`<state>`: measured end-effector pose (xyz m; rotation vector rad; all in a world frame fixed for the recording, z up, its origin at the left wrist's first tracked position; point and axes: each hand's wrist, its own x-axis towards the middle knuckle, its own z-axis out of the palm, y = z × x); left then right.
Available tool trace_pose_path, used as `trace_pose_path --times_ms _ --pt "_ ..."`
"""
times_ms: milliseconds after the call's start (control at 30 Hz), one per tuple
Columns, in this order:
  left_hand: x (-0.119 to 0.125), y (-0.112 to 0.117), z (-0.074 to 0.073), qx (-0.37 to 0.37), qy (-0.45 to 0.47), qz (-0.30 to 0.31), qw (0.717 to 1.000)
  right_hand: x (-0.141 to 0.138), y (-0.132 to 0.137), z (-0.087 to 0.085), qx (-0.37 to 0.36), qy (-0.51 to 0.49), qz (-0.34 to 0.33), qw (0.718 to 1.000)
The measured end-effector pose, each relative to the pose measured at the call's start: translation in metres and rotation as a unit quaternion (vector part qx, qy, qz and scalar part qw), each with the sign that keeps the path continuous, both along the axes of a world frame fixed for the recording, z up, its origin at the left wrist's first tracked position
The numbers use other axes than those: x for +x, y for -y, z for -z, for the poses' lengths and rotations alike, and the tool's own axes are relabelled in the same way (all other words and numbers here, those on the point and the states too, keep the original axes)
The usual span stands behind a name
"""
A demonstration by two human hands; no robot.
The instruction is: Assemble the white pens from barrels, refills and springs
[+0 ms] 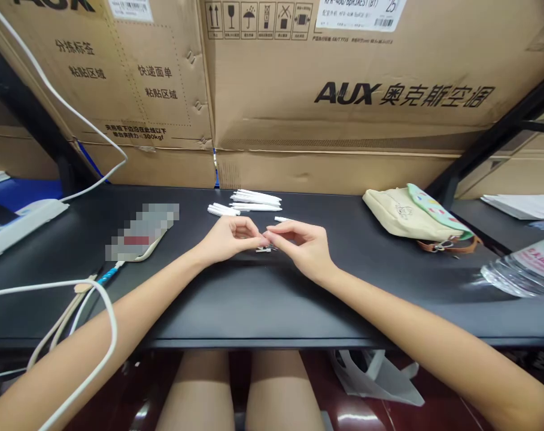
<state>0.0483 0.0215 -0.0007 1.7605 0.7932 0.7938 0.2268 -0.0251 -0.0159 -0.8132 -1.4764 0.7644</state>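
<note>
A black tabletop (272, 305) holds white plastic sticks (256, 200) and a canvas pouch (409, 215).

The desktop (272, 305) is smooth matt black; the white sticks (255, 199) look like smooth plastic with a faint sheen; the small parts (263, 249) on the desktop show a bright metallic glint. The cartons (343, 72) are matt brown corrugated cardboard, slightly rough; the pouch (401, 214) is cream woven cloth; the bottle (520, 269) is glossy clear plastic.

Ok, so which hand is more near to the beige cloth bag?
Right. The right hand is left of the beige cloth bag, not touching it; the left hand is farther left still.
</note>
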Motion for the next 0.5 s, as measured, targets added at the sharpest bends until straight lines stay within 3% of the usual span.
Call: trace_pose_path --times_ms 67,100,133,200,333,500 --pt "-0.011 -0.012 -0.002 0.11 -0.054 -0.042 0.992 0.002 -0.003 -0.001 0.004 -0.022 0.031 0.999" --pt "-0.018 -0.019 -0.002 0.181 -0.093 -0.091 0.975 0.003 -0.004 -0.001 0.004 -0.031 0.042 0.999" --pt "-0.026 -0.026 -0.001 0.253 -0.143 -0.133 0.948 0.005 -0.006 -0.001 0.004 -0.037 0.05 0.998" --pt "-0.04 -0.04 0.004 0.331 -0.258 -0.151 0.895 0.007 -0.008 -0.002 0.0 -0.043 0.06 0.997" --pt "-0.053 -0.05 0.014 0.366 -0.373 -0.119 0.845 0.009 -0.01 -0.004 -0.013 -0.043 0.081 0.996" --pt "-0.051 -0.043 0.006 0.409 -0.428 -0.114 0.798 0.009 -0.011 -0.006 0.0 -0.041 0.116 0.992"
